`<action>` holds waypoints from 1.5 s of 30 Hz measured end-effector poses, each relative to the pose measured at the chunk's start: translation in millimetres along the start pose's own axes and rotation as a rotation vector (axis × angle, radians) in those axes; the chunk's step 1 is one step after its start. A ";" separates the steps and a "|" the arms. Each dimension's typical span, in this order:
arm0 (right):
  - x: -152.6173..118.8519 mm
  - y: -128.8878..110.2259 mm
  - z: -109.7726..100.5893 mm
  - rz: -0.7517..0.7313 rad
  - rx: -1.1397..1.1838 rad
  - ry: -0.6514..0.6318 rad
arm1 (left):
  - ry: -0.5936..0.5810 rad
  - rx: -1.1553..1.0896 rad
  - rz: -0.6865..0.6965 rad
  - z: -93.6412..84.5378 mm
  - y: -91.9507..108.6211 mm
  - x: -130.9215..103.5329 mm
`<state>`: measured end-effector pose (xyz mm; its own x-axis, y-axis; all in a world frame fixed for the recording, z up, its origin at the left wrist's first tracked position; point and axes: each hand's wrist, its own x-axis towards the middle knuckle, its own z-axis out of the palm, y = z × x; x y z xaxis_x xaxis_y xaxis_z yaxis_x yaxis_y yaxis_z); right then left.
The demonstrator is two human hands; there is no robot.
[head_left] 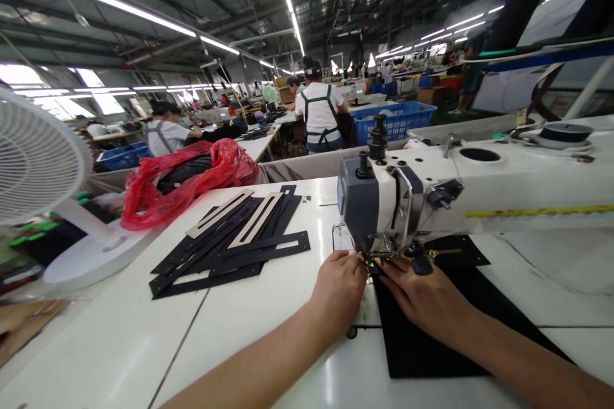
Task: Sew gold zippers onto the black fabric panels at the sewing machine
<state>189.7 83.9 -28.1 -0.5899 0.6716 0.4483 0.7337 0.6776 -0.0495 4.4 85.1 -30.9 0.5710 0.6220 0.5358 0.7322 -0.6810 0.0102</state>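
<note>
Working at white, smooth-topped table (259,345), under metal-and-plastic head of sewing machine (362,204). Guiding w/ R hand (426,300) on matte, flat blk panel (422,351), straight-edged, lying R of needle area; fingers nearly straight, slightly parted, tips partly hidden, so can't tell if pinching. Holding L hand (339,284) curled just beside, fingertips at needle area nr panel's edge; can't tell if clamped on anything. Piled on L side: thin blk strips (285,244) w/ long slots, plus slotted beige strips (256,220) on top. Behind pile, crinkly red plastic bag (235,160) w/ dark material inside.
</note>
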 end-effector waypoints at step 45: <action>-139.4 -111.5 -25.3 0.003 -0.278 0.151 | -0.428 -1.235 -0.986 -63.5 87.0 -43.6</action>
<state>198.6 -92.8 -62.4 -0.5465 0.6070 0.5769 0.8114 0.5543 0.1855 19.7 -25.8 0.2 0.2993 0.8903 -0.3433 0.2508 0.2738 0.9285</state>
